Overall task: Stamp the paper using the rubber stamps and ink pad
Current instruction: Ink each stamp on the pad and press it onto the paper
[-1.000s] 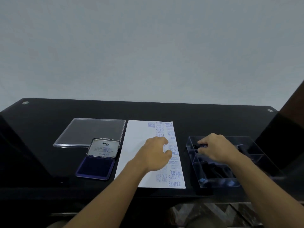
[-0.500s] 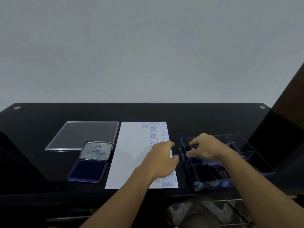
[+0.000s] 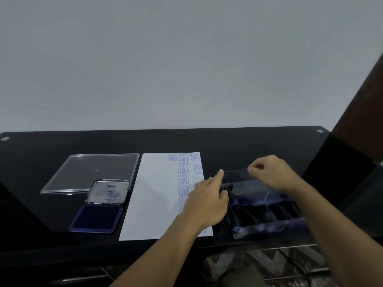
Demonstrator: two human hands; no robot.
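A white paper (image 3: pixel 157 193) lies mid-table, its right side covered with blue prints such as SAMPLE and AIR MAIL. Left of it the blue ink pad (image 3: pixel 96 218) lies open, its metal lid (image 3: pixel 107 192) propped up. A clear stamp tray (image 3: pixel 259 228) at the right holds several dark rubber stamps (image 3: pixel 248 216). My left hand (image 3: pixel 207 201) is at the tray's left wall, index finger stretched to the far-left corner, the other fingers curled at the wall. My right hand (image 3: pixel 273 175) pinches the tray's far rim.
A flat clear plastic cover (image 3: pixel 93 172) lies at the back left, behind the ink pad. The black glossy table (image 3: pixel 248 146) ends at a plain pale wall. A dark brown panel (image 3: pixel 362 100) rises at the right edge.
My left hand has left the paper and moved right to the tray's left wall. My right hand has come out of the tray's compartments and risen to its far rim.
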